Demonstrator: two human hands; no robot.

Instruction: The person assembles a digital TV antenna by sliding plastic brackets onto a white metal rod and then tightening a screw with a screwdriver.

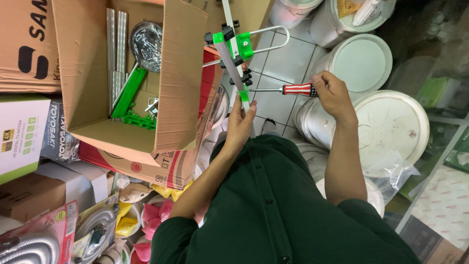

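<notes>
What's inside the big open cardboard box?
Inside the open cardboard box lie silver metal rods, green plastic pieces and a shiny round metal part. The box's flap and walls hide anything deeper.

The long silver metal bar with green plastic clips (233, 61) looks smooth and shiny. The striped plastic-handled screwdriver (298, 89) is glossy. The open brown cardboard box (183, 73) looks dull and rough.

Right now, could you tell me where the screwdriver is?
In the head view, the screwdriver is in the right hand, right of centre, its tip against the metal and green plastic frame held by the left hand.
</notes>
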